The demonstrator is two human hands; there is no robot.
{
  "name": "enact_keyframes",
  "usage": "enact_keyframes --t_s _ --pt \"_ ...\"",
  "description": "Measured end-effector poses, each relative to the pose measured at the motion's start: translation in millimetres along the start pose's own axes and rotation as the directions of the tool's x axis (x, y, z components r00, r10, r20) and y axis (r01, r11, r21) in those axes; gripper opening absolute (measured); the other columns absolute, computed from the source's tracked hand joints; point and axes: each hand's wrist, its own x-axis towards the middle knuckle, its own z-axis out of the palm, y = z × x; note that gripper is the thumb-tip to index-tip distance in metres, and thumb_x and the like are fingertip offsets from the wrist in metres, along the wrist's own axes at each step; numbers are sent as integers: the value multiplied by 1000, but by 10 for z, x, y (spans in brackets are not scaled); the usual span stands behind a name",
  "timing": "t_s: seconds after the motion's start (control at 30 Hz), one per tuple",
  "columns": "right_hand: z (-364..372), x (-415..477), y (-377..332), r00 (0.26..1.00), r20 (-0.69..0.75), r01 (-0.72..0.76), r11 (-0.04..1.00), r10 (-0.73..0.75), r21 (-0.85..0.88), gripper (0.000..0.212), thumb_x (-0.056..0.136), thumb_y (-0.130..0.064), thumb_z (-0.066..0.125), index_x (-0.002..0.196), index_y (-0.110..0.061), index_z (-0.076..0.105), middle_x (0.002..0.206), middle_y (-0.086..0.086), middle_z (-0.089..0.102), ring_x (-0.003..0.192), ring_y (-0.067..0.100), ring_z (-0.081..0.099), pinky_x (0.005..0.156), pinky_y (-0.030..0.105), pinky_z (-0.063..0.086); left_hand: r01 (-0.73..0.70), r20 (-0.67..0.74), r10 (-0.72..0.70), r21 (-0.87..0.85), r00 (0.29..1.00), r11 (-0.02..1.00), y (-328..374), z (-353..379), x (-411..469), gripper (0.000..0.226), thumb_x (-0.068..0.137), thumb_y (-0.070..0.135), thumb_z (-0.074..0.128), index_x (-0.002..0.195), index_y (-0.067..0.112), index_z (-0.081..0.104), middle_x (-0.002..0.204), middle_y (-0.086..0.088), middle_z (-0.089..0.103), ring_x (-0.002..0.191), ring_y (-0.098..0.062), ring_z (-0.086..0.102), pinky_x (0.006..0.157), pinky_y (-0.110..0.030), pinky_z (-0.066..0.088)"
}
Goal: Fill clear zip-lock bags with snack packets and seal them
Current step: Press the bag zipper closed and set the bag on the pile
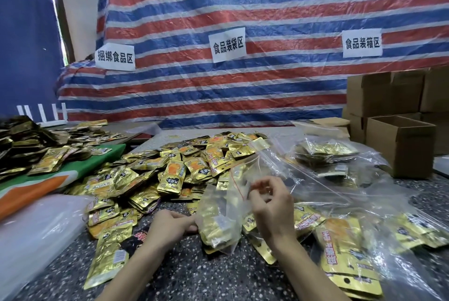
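A clear zip-lock bag (220, 218) stuffed with gold snack packets stands on the speckled table in front of me. My left hand (171, 225) grips its lower left side. My right hand (269, 201) pinches the bag's red-lined zip strip at the top right. A big loose heap of gold snack packets (167, 171) lies behind and left of the bag. More packets (345, 249) lie to the right under clear plastic.
Filled clear bags (325, 154) pile up at the right, with an open cardboard box (401, 145) and stacked boxes behind. A green and orange sheet (48, 179) carries darker packets at the left. A striped tarp with paper signs hangs behind.
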Motion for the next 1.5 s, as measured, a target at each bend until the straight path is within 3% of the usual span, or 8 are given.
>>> enact_keyframes --t_s 0.1,0.27,0.37,0.5,0.83,0.97,1.27,1.5 --pt "10 -15 -42 999 42 7 1000 -7 6 8 75 -20 64 83 -18 62 86 -2 61 77 2 56 66 12 44 40 -44 -35 125 998 991 54 86 71 50 65 54 85 65 7 67 48 8 51 48 -12 41 64 -30 36" --pt "-4 -6 -42 999 51 17 1000 -17 -13 20 79 0 69 89 -17 63 91 -2 60 80 5 57 69 17 46 79 -55 -58 551 997 831 213 327 151 66 65 65 78 104 17 55 110 1 62 109 -22 56 105 -41 36" --pt "-3 -6 -23 998 48 34 999 -33 -19 22 79 -1 69 91 -18 63 94 -2 60 84 0 56 72 13 47 84 41 -106 371 994 925 243 362 270 54 75 30 81 114 4 54 118 -12 62 108 -29 62 97 -42 50" --pt "-2 0 -28 997 64 36 999 -37 6 20 80 -2 70 92 -17 63 94 -1 58 85 -2 56 74 10 47 46 6 -49 231 999 972 342 195 241 54 85 18 73 126 -10 51 88 -9 61 61 -15 61 48 -22 51" --pt "55 37 -58 984 107 146 989 -141 -38 29 76 -8 79 94 -17 58 96 -1 57 84 10 57 76 20 51 -163 99 165 -30 981 986 1391 -821 -323 37 74 -4 73 104 17 71 89 -14 75 57 -21 72 42 -27 52" --pt "74 29 -41 978 150 151 987 -142 -49 36 75 -15 85 99 -16 58 101 1 59 91 16 59 83 35 55 -294 104 285 78 953 953 1707 -731 -556 34 62 10 85 94 12 72 77 -4 76 62 -13 73 47 -25 54" --pt "61 -1 -66 992 125 27 1000 -28 6 59 65 -33 92 110 -17 59 104 -3 59 93 10 59 79 16 50 -444 57 462 401 885 801 1794 -267 -666 34 63 15 92 91 15 72 83 0 69 73 -11 66 48 -15 49" --pt "93 -34 -88 992 119 -40 999 40 0 83 65 -24 90 136 -19 48 116 -4 49 97 23 61 82 44 58 -467 -2 561 550 828 692 1811 -110 -648 44 63 13 91 94 12 59 87 -5 63 77 -18 63 59 -33 59"
